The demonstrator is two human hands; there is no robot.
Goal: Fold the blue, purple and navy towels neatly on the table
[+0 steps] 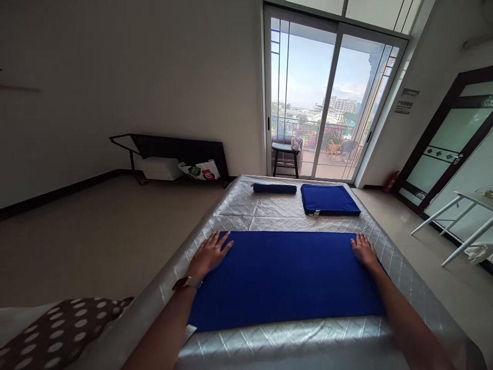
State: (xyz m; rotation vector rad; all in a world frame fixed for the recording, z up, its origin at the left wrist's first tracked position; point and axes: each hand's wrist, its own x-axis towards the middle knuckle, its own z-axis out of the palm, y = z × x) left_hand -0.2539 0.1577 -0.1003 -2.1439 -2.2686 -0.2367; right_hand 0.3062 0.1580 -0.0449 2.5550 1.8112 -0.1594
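L hand (210, 256) lies flat on cloth (290, 277), far L cnr., fingers wide; R hand (363, 251) ditto, far R cnr., fingers narrow. Mattress (231, 213) underneath.

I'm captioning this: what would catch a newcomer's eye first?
Probably the broad blue cloth, spread on the silvery quilted cover, with the left hand and right hand near its far corners. Beyond lie a narrow blue bundle and, to its right, a folded blue stack. Behind, bright sliding glass doors stand out.
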